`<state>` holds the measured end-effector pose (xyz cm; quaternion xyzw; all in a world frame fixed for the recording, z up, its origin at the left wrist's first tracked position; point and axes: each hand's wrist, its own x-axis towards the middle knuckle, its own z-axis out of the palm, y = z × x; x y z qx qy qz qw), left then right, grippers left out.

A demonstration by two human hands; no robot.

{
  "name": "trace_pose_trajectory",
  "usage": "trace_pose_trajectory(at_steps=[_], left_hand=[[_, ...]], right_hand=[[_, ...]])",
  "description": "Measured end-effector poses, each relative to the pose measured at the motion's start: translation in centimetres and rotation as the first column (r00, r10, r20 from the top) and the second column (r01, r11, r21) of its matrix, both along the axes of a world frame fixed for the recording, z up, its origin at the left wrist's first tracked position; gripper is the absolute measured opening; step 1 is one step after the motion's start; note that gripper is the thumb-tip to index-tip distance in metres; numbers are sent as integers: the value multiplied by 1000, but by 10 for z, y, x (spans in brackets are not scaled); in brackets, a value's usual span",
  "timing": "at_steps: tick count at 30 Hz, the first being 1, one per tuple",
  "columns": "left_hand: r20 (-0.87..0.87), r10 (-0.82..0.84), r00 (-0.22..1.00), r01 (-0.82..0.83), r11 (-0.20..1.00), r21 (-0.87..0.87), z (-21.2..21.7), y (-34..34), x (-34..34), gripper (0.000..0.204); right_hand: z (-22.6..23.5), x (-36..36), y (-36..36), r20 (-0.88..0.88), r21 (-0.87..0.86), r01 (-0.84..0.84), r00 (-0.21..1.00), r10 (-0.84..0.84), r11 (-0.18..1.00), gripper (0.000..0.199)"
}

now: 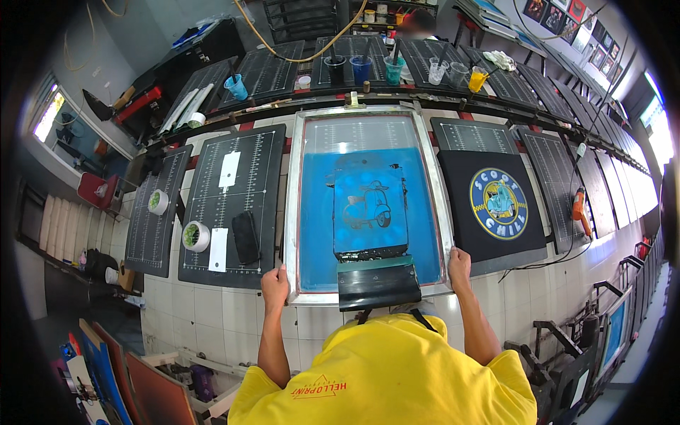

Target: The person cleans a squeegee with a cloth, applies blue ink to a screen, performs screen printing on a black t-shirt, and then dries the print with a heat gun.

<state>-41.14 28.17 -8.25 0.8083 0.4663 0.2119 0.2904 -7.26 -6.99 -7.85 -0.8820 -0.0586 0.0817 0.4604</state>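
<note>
A metal-framed printing screen (294,205) lies flat on the tiled table, its mesh coated blue with a scooter outline in the middle. A black squeegee (379,283) rests on the screen's near edge. My left hand (275,283) grips the frame's near left corner. My right hand (459,263) grips the near right corner. Both forearms come up from my yellow shirt at the bottom.
A black shirt with a round blue and yellow scooter print (499,203) lies on the board to the right. Black ruled boards (234,205) with tape rolls (196,236) sit left. Cups of ink (360,69) line the back. An orange tool (579,207) lies far right.
</note>
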Motion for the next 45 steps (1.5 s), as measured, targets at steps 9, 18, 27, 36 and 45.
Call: trace_pose_trajectory(at_steps=[9, 18, 27, 36, 45], left_hand=[[-22, -5, 1000, 6, 1000, 27, -7, 1, 2, 42], [-5, 88, 996, -88, 996, 23, -12, -4, 5, 51], [-48, 55, 997, -53, 998, 45, -4, -11, 6, 42], [24, 14, 1000, -15, 1000, 18, -7, -8, 3, 43], [10, 17, 1000, -17, 1000, -24, -23, 0, -5, 41]], right_hand=[[-14, 2, -1, 80, -60, -28, 996, 33, 998, 38], [-14, 4, 2, -5, -79, 20, 1000, -21, 997, 37], [-17, 5, -2, 66, 101, 21, 997, -27, 995, 28], [-8, 13, 2, 14, 173, 40, 999, -43, 984, 19], [-9, 11, 3, 23, 142, 41, 999, -44, 989, 18]])
